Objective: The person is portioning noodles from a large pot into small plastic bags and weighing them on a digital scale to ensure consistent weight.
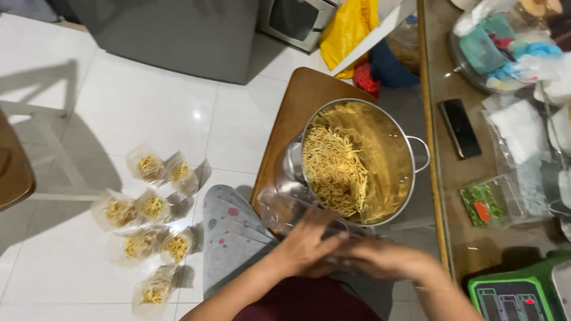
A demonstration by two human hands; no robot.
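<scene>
Hands, left hand (pixel 308 245) and right hand (pixel 380 257), meet blurred over a clear plastic bag (pixel 285 211) above the lap, grip unclear, beside a steel pot (pixel 357 160) of yellow noodles on a wooden stool (pixel 291 113), with 7 filled bags (pixel 148 208) on white floor tiles (pixel 137 107).

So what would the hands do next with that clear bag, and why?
Probably spread the clear bag open and reach into the pot for yellow strips. Both the left hand and right hand work at the bag, which looks unfilled, while filled bags stand on the floor.
</scene>
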